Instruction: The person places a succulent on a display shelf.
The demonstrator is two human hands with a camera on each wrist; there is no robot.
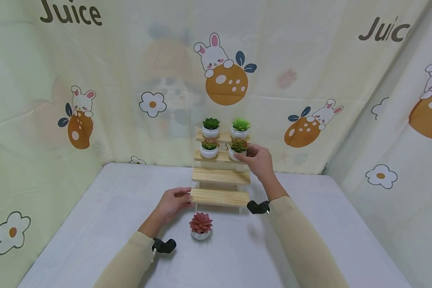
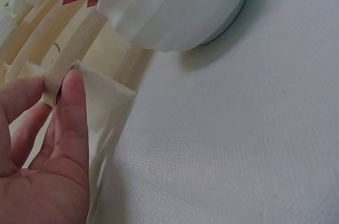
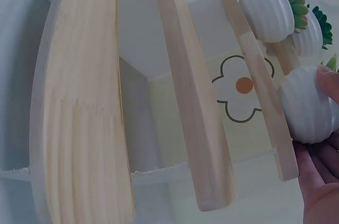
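Note:
A wooden tiered stand (image 1: 221,176) with pale step boards rises at the middle of the table. My left hand (image 1: 173,203) pinches the left end of its lowest board (image 2: 77,44) between thumb and fingers. Up at the second board from the top, my right hand (image 1: 261,161) grips a potted succulent (image 1: 239,146) with reddish-green leaves, thumb and fingers around its white ribbed pot (image 3: 306,105). That pot is right at the board's right end. A similar potted succulent (image 1: 209,148) stands to its left on the same board. In front of the stand sits a red succulent (image 1: 201,224) in a white pot.
On the top board stand a dark green succulent (image 1: 211,126) and a bright green succulent (image 1: 241,126), both in white pots. A printed curtain (image 1: 122,132) hangs behind and along the sides of the white table (image 1: 309,224).

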